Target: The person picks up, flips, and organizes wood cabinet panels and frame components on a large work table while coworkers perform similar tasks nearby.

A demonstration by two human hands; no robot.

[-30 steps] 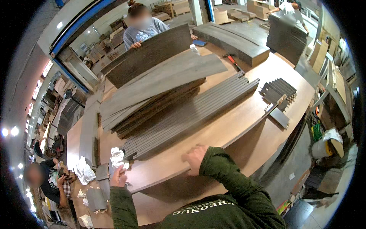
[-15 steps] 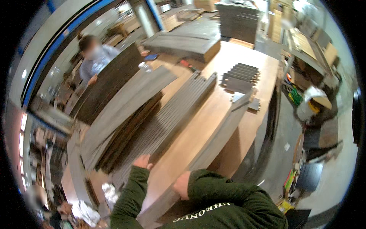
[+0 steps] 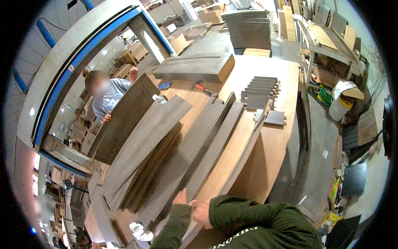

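Note:
A long narrow grey board (image 3: 219, 144) lies beside a stack of similar strips (image 3: 191, 143). At its near end my left hand (image 3: 180, 198) grips it, thumb toward the right; most of the fingers are hidden. Close by, my right hand (image 3: 202, 214) is closed on the near part of another long board (image 3: 244, 157) that stands on edge, slanting away to the far right. The two hands nearly touch. Small dark slats with wooden dowels (image 3: 265, 89) lie beyond the far end of the edge-standing board.
A co-worker (image 3: 108, 95) holds a dark panel (image 3: 124, 120) upright at the left of the wooden table (image 3: 271, 145). More grey boards (image 3: 149, 143), a red-handled hammer (image 3: 203, 88), a thick panel stack (image 3: 195, 68) and crumpled white paper (image 3: 141, 231) lie on the table. A white bucket (image 3: 342, 108) stands right.
A grey board now lies apart from the right side of the stack, with my left hand at its near end. The co-worker has raised one hand off the panel. My view has shifted.

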